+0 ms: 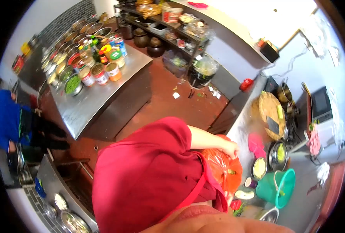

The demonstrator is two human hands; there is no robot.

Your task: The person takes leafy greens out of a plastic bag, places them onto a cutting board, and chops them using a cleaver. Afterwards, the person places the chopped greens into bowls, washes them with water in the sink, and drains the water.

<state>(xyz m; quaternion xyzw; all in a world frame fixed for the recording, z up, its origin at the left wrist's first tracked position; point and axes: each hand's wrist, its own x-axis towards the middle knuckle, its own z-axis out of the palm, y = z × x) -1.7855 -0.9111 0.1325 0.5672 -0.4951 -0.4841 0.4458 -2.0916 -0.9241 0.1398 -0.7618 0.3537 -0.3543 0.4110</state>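
Observation:
My left hand [230, 149] is closed on the upper edge of a shiny orange-red plastic bag [223, 165]. Something yellowish shows on the bag, too small to name. At its lower edge, the fingers of my right hand [229, 197] are curled against the plastic; my sleeve and chin hide the rest of that hand. Close beside the bag lie a cut eggplant [251, 183], a pale peeled vegetable [244, 195] and a bowl of pale yellow shreds [259, 167]. A pink cloth [256, 145] rests on the counter beyond my left hand.
Along the counter stand a green bucket [275, 189], a metal bowl [278, 156] and a round chopping board [271, 110] with a cleaver [273, 125]. A steel table [131, 64] carries several jars and pots. A person in blue [7, 116] stands at far left.

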